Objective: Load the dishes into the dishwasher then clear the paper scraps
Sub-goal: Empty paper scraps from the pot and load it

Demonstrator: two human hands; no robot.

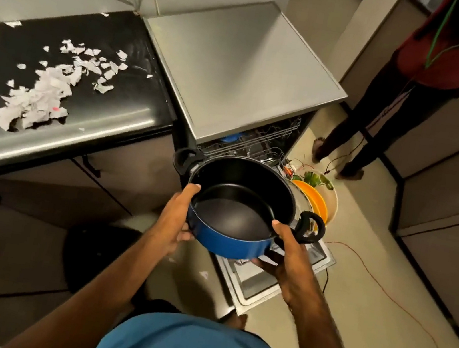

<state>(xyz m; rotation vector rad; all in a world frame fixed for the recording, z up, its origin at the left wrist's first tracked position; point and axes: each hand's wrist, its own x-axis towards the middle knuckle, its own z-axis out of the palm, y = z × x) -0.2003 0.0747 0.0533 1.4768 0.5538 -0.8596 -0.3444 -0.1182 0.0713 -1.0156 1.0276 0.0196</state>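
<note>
Figure: pot held over the open dishwasher. You hold the blue pot (239, 205) in mid-air, just in front of the dishwasher (238, 73), above its lowered door (262, 281). Your left hand (174, 222) grasps the pot's near-left wall, thumb hooked over the rim; your right hand (284, 257) cups the near-right underside, thumb on the rim beside the right handle (310, 227). Neither hand is on a handle, so the grip rests on smooth wall; if a thumb slips, you could drop the pot onto the door. The pot tilts toward you and hides most of the lower rack, so you judge the free slot partly blind. Right of the pot, orange plates (313, 197) stand on edge in that rack, close to the right handle; a careless swing could knock them together. Behind the pot, the upper rack (261, 136) juts from the dishwasher, and the far handle (185, 159) could catch its wires as you lower. Red wires (384, 291) trail on the floor right of the dishwasher, near a second person's feet (336, 157); a step that way risks a snag. Left of the dishwasher, paper scraps (47, 84) lie scattered on the black counter (104, 124), not yet cleared; a gust from a hasty move could push loose bits off its edge
</note>
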